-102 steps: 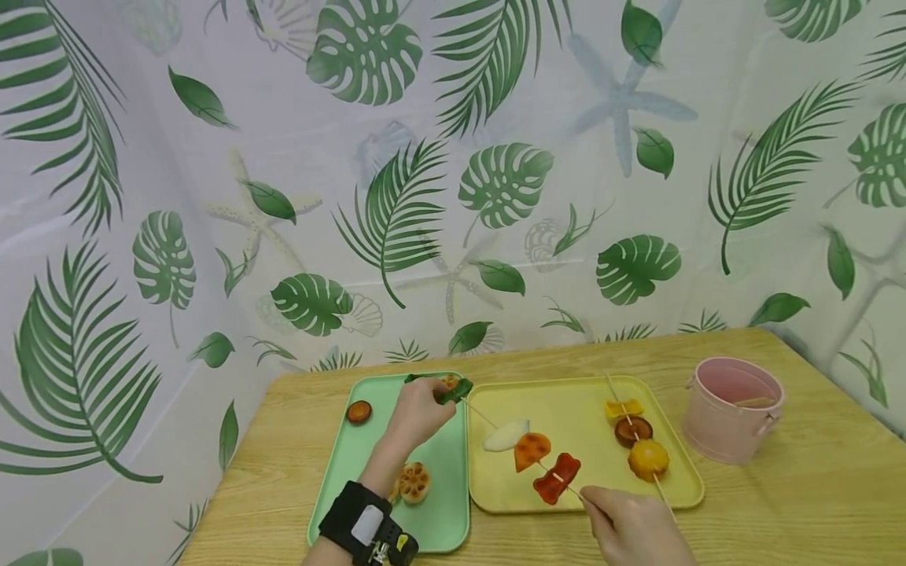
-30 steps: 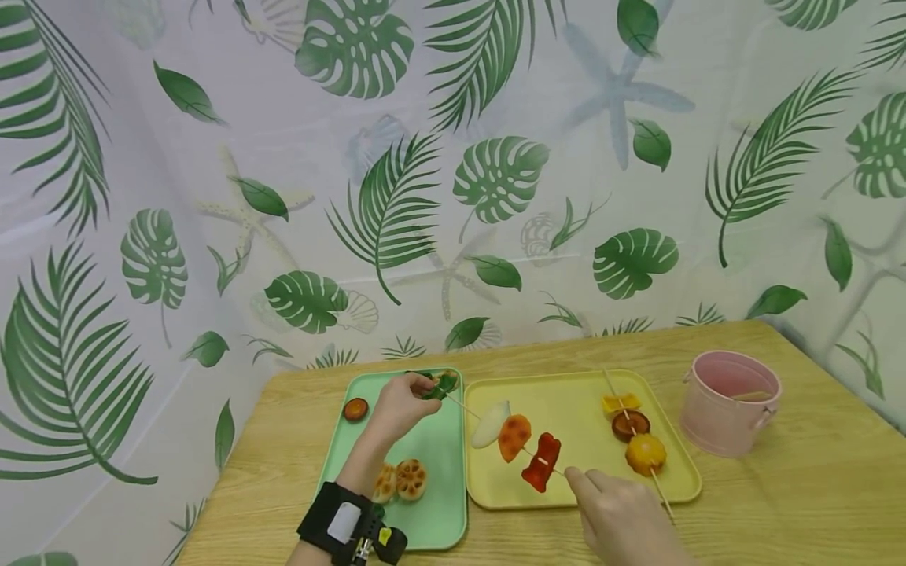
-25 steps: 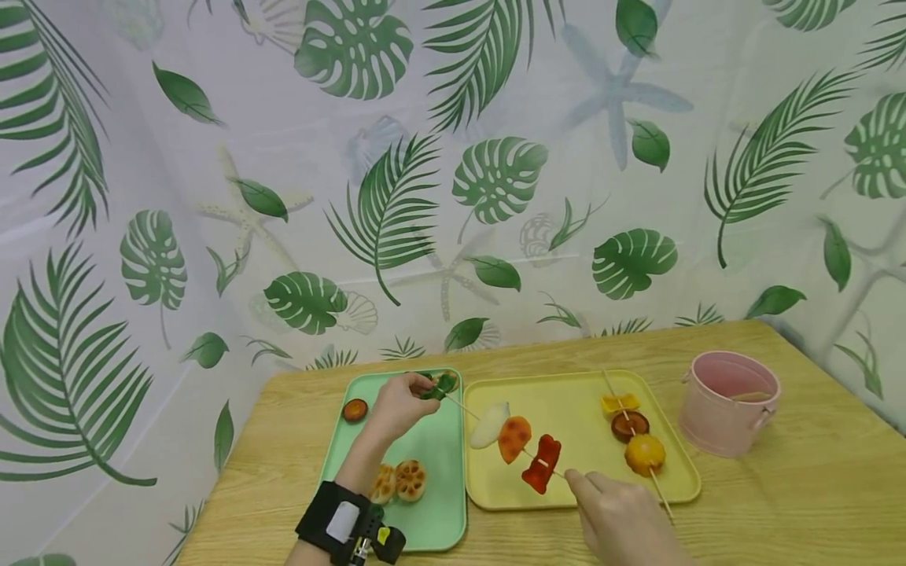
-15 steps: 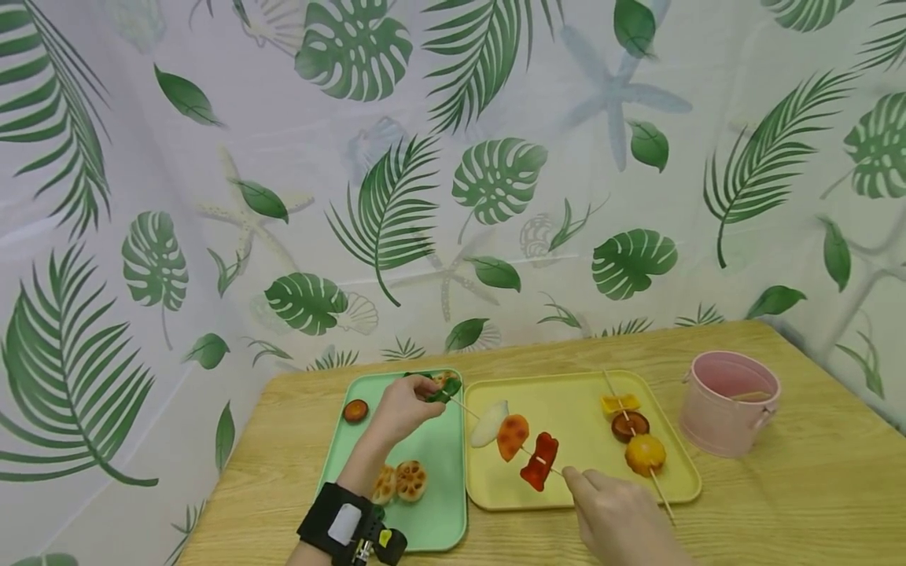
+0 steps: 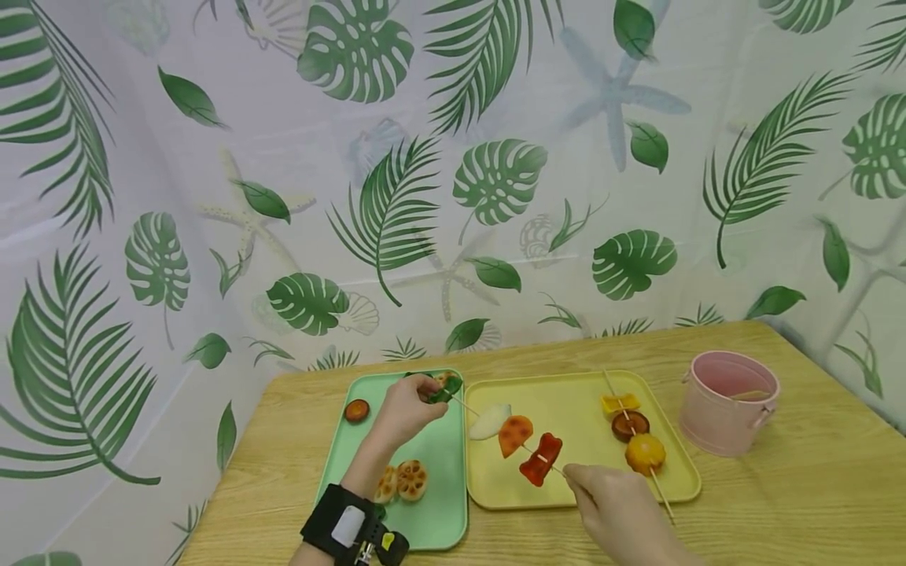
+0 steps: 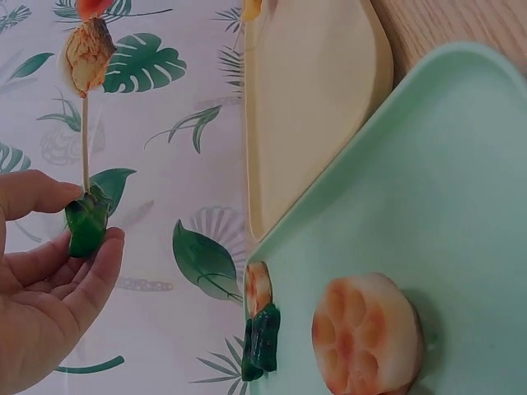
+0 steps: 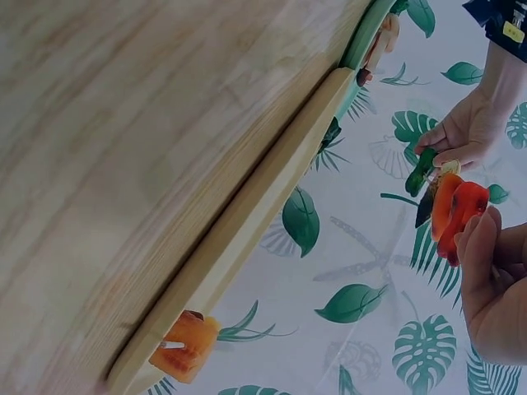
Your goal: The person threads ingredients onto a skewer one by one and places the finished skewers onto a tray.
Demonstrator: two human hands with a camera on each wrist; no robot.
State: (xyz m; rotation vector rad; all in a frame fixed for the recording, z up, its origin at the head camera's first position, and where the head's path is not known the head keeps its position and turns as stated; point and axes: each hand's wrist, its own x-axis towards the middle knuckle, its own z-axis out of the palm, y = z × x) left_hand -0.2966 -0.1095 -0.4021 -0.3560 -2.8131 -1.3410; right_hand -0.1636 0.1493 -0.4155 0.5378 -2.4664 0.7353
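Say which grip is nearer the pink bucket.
Right. In the head view, the right grip holds the skewer at the near edge of the yellow tray, left of the pink bucket; the left grip is farther left, over the green tray.

staged tabletop corner, leaf-print backdrop (image 5: 453, 181) behind wood-grain table (image 5: 786, 495)

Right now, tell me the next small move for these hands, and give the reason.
Probably have the left hand ease the green piece along the skewer toward the pale piece while the right hand grips the other end: the green piece is pinched at the skewer's far end, and bare wood shows between it and the pale piece.
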